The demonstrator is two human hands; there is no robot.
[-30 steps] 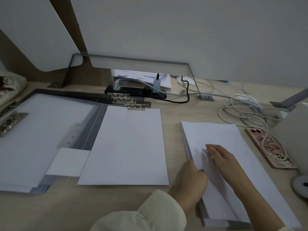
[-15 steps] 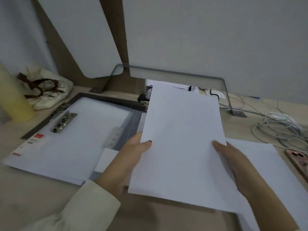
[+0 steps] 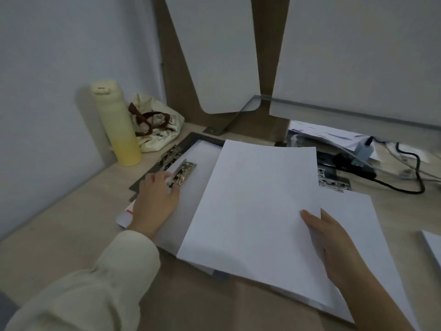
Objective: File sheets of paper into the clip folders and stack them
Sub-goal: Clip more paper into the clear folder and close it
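Note:
A white sheet of paper (image 3: pixel 253 211) is held above the desk by my right hand (image 3: pixel 334 244), thumb on top at its right edge. It overhangs an open clip folder (image 3: pixel 191 201) with paper in it. My left hand (image 3: pixel 155 199) rests on that folder, fingertips on its metal clip (image 3: pixel 182 174). More metal clips (image 3: pixel 170 156) of a dark folder stack lie just behind. Another folder with a white sheet (image 3: pixel 353 223) lies under my right hand, its clip (image 3: pixel 331 181) at the far end.
A yellow bottle (image 3: pixel 117 125) and a cloth bag (image 3: pixel 155 127) stand at the back left by the wall. A black power strip (image 3: pixel 353 163) with cables lies at the back right. The corner of a paper stack (image 3: pixel 433 247) shows at the right edge.
My left hand let go of the sheet and moved left onto the folder's metal clip. My right hand alone carries the sheet, now further left. The view swung left.

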